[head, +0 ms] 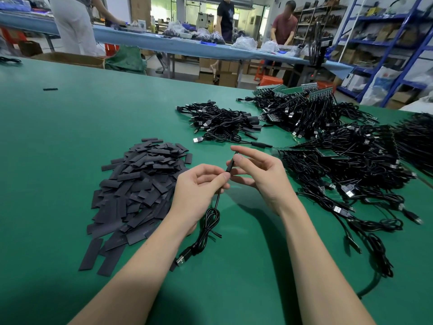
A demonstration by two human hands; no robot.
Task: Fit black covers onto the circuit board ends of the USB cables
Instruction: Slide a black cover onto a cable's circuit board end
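My left hand [199,184] pinches the upper end of a black USB cable [210,221] just below its tip. The cable's bundled loop and USB plug [182,260] hang down onto the green table. My right hand [255,170] pinches a black cover [230,165] that sits over that cable's end, held upright between thumb and forefinger. The circuit board inside the cover is hidden. A heap of flat black covers [138,184] lies to the left of my hands.
Tangled USB cables with green circuit boards [328,151] fill the right side. A smaller pile of covered cables [222,123] lies beyond my hands. One stray cover [50,89] sits far left. People work at a blue bench [164,42] behind.
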